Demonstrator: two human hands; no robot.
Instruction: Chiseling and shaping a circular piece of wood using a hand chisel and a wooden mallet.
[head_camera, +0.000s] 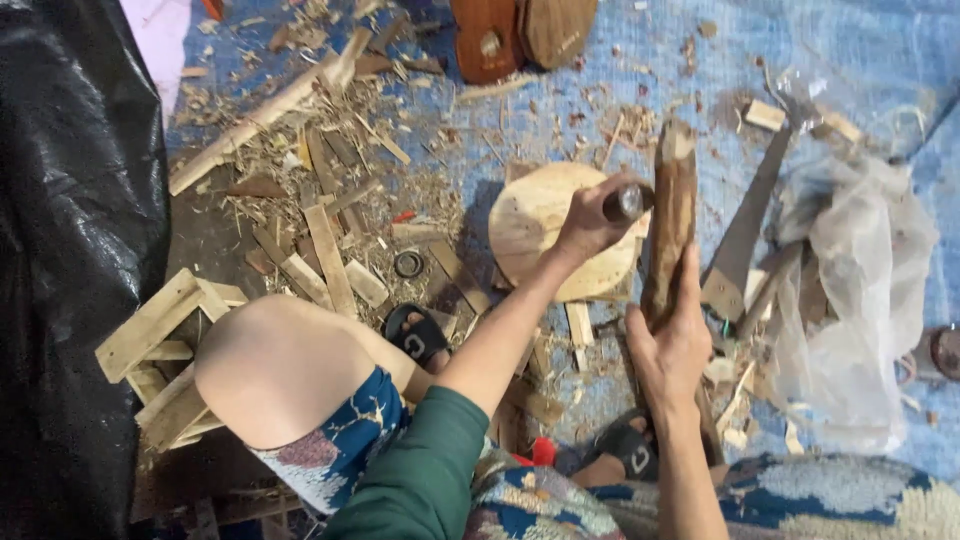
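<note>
My right hand (672, 345) grips the lower part of a thick brown wooden stick (672, 205), which stands nearly upright beside a round pale wooden block (535, 225). My left hand (590, 222), on a green-sleeved arm, is closed around a tool with a dark round handle (627, 201) and holds it against the stick's upper part. The tool's working end is hidden behind the hand and the stick. My bare knee (275, 360) and black sandals (415, 335) are below the block.
A hand saw (745, 235) lies right of the stick next to a crumpled clear plastic bag (860, 290). Wood offcuts and shavings (330, 190) cover the blue tarp (870, 50). A small slatted wooden frame (160, 350) and black plastic sheeting (70, 250) are at left.
</note>
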